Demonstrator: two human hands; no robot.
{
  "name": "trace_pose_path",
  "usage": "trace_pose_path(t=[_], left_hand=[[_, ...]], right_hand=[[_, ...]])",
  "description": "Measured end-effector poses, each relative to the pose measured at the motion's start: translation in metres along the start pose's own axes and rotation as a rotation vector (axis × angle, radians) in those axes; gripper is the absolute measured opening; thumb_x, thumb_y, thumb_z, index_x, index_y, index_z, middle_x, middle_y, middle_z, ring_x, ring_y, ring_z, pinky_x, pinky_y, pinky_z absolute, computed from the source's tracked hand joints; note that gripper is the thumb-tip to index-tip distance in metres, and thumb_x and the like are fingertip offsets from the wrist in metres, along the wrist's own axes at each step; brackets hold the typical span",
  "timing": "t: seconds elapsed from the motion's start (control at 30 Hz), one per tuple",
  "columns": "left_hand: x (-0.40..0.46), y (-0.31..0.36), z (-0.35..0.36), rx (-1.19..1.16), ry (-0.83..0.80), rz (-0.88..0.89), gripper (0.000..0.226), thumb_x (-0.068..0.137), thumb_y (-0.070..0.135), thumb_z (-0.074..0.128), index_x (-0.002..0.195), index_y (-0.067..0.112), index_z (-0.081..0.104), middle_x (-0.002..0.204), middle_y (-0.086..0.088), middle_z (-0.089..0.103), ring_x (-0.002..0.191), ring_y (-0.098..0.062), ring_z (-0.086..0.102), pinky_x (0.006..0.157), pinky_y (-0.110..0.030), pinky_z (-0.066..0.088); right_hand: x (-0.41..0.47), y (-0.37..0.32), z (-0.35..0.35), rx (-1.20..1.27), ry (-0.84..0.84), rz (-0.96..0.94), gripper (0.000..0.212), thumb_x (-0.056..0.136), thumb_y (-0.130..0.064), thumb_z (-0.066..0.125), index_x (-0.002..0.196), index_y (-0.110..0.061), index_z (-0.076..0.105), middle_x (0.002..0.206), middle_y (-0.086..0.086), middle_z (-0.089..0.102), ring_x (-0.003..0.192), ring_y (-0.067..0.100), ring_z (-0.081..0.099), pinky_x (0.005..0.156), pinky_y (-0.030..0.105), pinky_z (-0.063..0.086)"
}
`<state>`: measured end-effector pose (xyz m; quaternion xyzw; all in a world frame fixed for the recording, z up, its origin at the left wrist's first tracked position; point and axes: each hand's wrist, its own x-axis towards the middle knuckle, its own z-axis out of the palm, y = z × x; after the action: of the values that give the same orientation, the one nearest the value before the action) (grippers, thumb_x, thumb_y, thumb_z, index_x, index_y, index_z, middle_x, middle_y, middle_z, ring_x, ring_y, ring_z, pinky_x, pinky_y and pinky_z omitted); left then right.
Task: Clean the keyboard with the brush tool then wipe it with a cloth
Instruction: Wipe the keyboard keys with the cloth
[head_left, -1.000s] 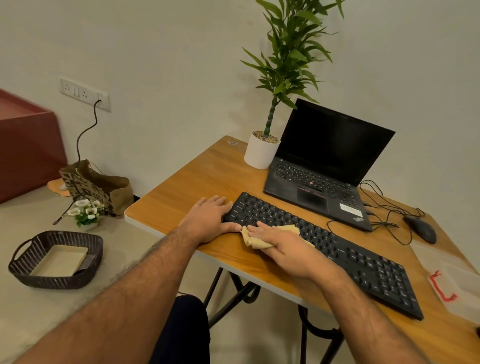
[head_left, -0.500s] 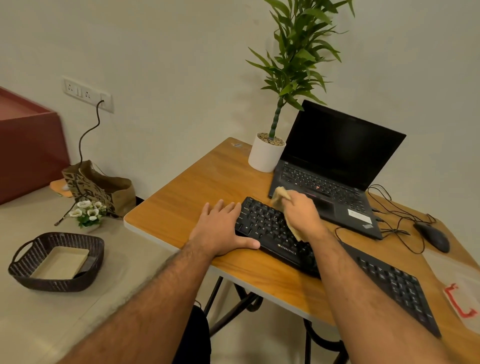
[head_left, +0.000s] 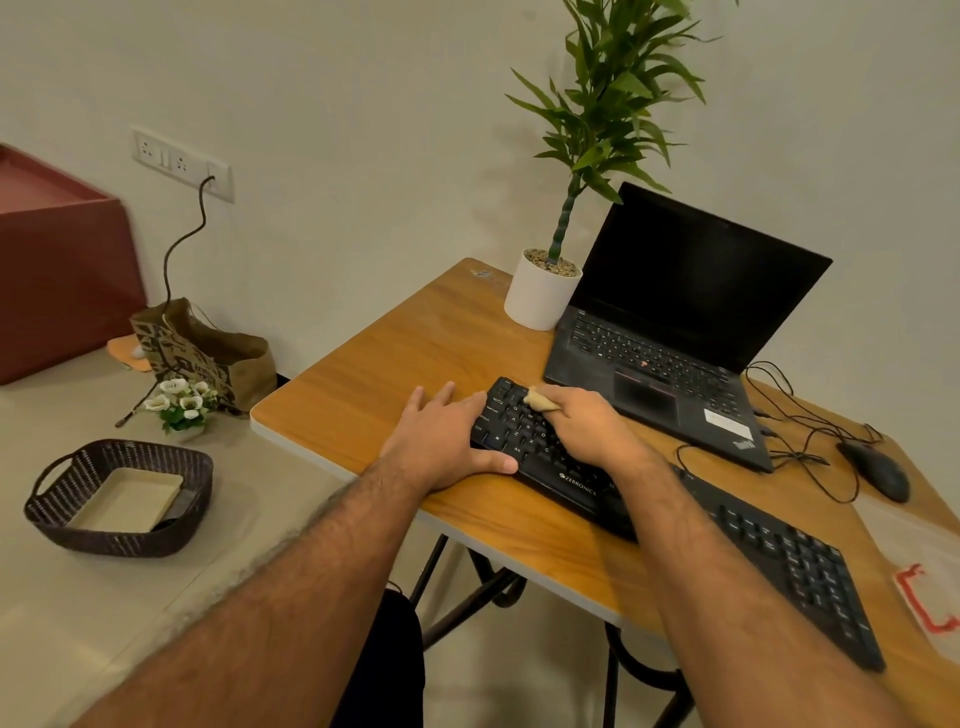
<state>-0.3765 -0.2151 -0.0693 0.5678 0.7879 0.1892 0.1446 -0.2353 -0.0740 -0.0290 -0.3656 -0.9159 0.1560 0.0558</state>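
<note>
A long black keyboard (head_left: 769, 551) lies slantwise on the wooden table (head_left: 395, 364). My left hand (head_left: 441, 441) rests flat on the table against the keyboard's left end, with the thumb along its front edge. My right hand (head_left: 587, 426) lies over the keys at the left end and holds a beige cloth (head_left: 540, 399). Only a small bunch of the cloth shows past the fingers near the keyboard's upper left corner. No brush tool is visible.
An open black laptop (head_left: 675, 322) stands behind the keyboard, a potted plant (head_left: 543, 291) to its left. A black mouse (head_left: 878, 467) with tangled cables lies at right, a clear box with a red clip (head_left: 924, 597) at the right edge. A wicker basket (head_left: 119, 499) sits on the ledge to the left.
My right hand has carried the cloth from the keyboard's front middle up to the back edge, then left to the upper left corner. My left hand stayed at the keyboard's left end.
</note>
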Motion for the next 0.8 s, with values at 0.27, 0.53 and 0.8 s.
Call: trace_pose_path(t=[0.27, 0.53, 0.8], left_hand=[[0.001, -0.002, 0.000, -0.005, 0.005, -0.001, 0.105, 0.078, 0.079, 0.056, 0.158, 0.024, 0.017, 0.163, -0.005, 0.025, 0.153, -0.018, 0.005, 0.124, -0.046, -0.003], [0.005, -0.005, 0.004, 0.008, 0.016, 0.008, 0.106, 0.077, 0.081, 0.055, 0.158, 0.024, 0.018, 0.161, -0.003, 0.030, 0.153, -0.018, 0.008, 0.124, -0.048, -0.002], [0.005, -0.005, 0.004, -0.010, 0.010, 0.003, 0.106, 0.075, 0.081, 0.056, 0.158, 0.025, 0.018, 0.162, -0.005, 0.027, 0.153, -0.017, 0.007, 0.124, -0.047, -0.004]], right_hand=[[-0.002, 0.002, -0.017, -0.073, -0.050, -0.005, 0.031, 0.102, -0.020, 0.046, 0.126, -0.025, 0.063, 0.120, -0.005, 0.062, 0.113, 0.016, 0.054, 0.089, 0.029, 0.039], [0.010, -0.015, 0.001, -0.068, -0.068, -0.057, 0.028, 0.099, -0.019, 0.043, 0.115, -0.026, 0.066, 0.110, -0.001, 0.068, 0.105, 0.022, 0.060, 0.091, 0.039, 0.047], [0.000, -0.003, -0.009, -0.092, -0.072, 0.021, 0.028, 0.100, -0.021, 0.045, 0.118, -0.028, 0.065, 0.116, -0.001, 0.066, 0.111, 0.021, 0.058, 0.089, 0.032, 0.043]])
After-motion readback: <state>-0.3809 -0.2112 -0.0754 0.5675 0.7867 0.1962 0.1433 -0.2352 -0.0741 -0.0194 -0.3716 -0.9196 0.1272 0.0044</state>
